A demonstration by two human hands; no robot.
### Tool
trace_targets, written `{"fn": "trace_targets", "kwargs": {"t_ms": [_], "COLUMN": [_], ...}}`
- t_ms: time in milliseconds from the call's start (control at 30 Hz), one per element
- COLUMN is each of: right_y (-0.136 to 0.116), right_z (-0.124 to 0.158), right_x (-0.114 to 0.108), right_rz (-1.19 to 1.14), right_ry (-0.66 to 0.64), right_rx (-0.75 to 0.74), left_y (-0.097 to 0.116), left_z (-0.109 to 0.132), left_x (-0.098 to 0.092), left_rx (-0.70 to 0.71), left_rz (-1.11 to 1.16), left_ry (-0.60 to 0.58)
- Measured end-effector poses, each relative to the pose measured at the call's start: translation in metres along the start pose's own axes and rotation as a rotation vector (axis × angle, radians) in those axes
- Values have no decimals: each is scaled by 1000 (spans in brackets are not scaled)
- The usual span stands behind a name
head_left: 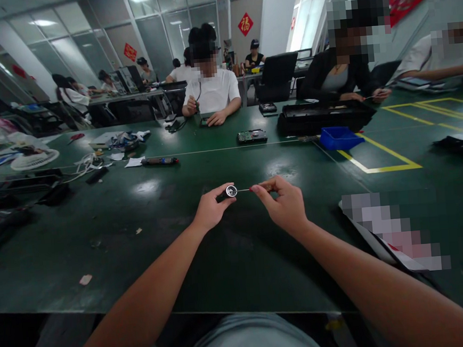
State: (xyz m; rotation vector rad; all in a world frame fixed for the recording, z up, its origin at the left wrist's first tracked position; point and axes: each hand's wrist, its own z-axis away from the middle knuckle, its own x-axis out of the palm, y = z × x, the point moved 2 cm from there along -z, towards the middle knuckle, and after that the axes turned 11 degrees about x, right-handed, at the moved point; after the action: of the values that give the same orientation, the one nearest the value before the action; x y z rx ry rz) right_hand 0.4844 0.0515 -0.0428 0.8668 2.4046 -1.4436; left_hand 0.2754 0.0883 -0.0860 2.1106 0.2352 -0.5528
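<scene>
My left hand pinches a small round part with a silver rim and a dark inside, its face turned up toward me. I cannot make out its exact kind. In my right hand is a slim screwdriver, held level, with the fingers wrapped round its handle. Its thin metal shaft points left and its tip meets the right side of the round part, or comes very close to it. Both hands are held over the middle of the green table.
Ahead lie a pen-shaped electric screwdriver, a hard drive, a blue bin and a long black housing. Cables and parts clutter the left. Papers lie to my right. A person works opposite.
</scene>
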Motion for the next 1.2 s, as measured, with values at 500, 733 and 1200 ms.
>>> {"fn": "trace_targets", "kwargs": {"t_ms": [500,733,1200], "right_y": [-3,-4,6], "right_z": [1,1,-1], "right_x": [3,4,12], "right_rz": [-74,-36,-354], "right_ry": [-98,-70,-118], "right_rx": [-16,8,193], "left_y": [4,2,0], "left_z": [0,1,0], "left_x": [0,0,1], "left_rx": [46,61,65], "left_rz": [-96,-143,-162], "left_ry": [-35,-63,-54]}}
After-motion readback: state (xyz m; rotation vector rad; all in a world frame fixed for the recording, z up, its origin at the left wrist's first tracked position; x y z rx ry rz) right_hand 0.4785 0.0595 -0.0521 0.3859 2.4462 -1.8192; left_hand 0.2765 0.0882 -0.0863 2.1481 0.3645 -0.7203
